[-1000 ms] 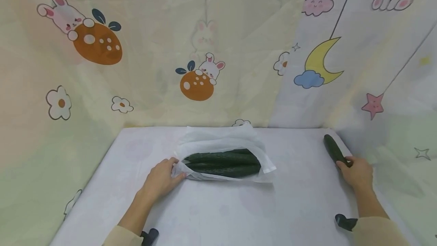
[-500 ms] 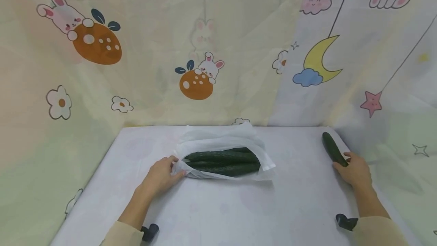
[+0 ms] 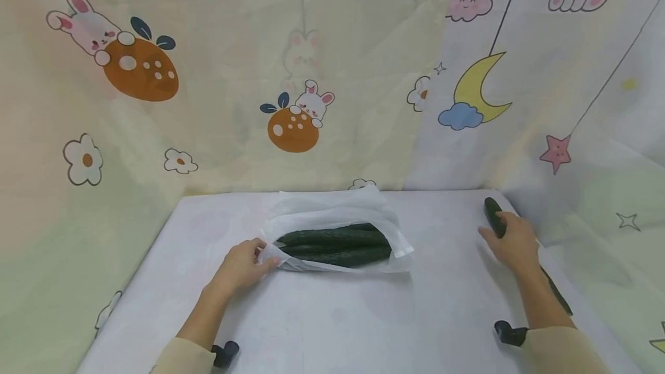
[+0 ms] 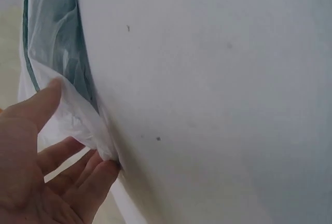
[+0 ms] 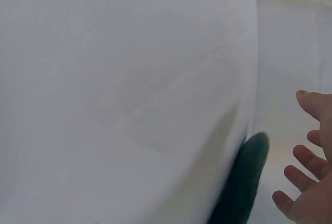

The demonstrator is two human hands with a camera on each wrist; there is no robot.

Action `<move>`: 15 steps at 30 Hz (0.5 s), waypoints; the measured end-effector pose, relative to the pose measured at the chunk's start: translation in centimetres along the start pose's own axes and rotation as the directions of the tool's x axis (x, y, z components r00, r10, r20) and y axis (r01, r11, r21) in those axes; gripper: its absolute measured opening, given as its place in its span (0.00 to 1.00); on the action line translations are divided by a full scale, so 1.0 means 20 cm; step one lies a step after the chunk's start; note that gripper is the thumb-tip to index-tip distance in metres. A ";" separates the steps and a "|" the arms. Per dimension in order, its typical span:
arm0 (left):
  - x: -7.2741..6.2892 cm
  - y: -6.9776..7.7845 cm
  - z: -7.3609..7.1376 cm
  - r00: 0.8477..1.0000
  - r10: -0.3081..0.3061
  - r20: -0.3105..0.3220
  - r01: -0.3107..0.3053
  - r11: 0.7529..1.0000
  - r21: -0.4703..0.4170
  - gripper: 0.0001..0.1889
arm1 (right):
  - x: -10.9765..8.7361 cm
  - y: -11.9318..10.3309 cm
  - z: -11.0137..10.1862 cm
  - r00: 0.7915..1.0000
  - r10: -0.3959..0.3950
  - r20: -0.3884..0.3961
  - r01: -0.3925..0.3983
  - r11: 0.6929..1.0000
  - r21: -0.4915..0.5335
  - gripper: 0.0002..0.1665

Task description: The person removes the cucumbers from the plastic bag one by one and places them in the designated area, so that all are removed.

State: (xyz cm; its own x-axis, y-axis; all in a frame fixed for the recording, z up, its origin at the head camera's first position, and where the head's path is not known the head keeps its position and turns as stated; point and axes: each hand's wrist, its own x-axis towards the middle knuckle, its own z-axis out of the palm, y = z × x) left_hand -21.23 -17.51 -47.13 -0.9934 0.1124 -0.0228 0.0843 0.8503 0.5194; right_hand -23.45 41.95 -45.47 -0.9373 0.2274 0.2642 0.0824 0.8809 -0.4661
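Note:
In the head view a white plastic bag lies with its mouth wide, several dark green cucumbers side by side inside. My left hand pinches the bag's left edge between thumb and fingers; thin film folds under the thumb in the left wrist view. Along the table's right edge lies another cucumber, its middle hidden by my right hand. That hand hovers over it with fingers spread and nothing held. One end of a cucumber shows beside the fingers in the right wrist view.
A white cloth covers the table. Printed fabric with rabbits, flowers and a moon hangs behind and at both sides. Dark straps sit at my wrists.
My right hand has let go of the cucumber and shifted left and slightly farther away, exposing its near end behind the forearm. The left hand stays at the bag.

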 end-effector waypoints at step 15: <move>0.00 0.04 0.02 1.000 0.012 -0.020 -0.011 0.998 0.055 0.33 | -0.01 -0.45 -0.03 0.976 -0.217 0.008 0.213 0.967 0.142 0.38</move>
State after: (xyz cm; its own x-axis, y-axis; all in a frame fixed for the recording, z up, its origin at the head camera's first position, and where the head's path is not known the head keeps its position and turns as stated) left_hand -21.05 -16.70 -46.99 -0.9937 0.1124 0.0007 0.0995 0.8760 0.4720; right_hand -23.81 34.22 -40.77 -0.9357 0.0276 0.3518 -0.1684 0.8411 -0.5140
